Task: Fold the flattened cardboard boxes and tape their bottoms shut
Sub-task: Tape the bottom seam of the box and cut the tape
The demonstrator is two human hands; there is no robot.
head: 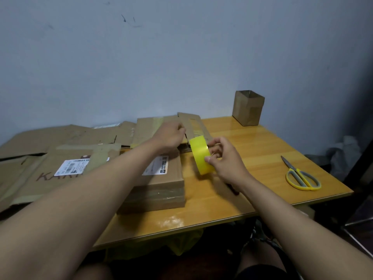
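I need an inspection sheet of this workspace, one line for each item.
Surface: glossy wooden table.
Job's things: yellow tape roll; folded box in front; flat cardboard at left; upright open box at back.
Clutter: scissors lying closed at right.
Grippers: right hand grips the tape roll; left hand rests on cardboard, fingers hidden.
Cables: nothing seen.
Surroundings: blue-grey wall; crumpled cloth at right.

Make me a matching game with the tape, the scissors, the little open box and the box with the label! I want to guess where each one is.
Things:
1. tape roll
2. scissors
3. small open box
4. labelled box

Places:
A. far table corner by the wall
B. under the left hand
C. in the right hand
D. flat near the table's right edge

Pairs: 1-C, 2-D, 3-A, 4-B
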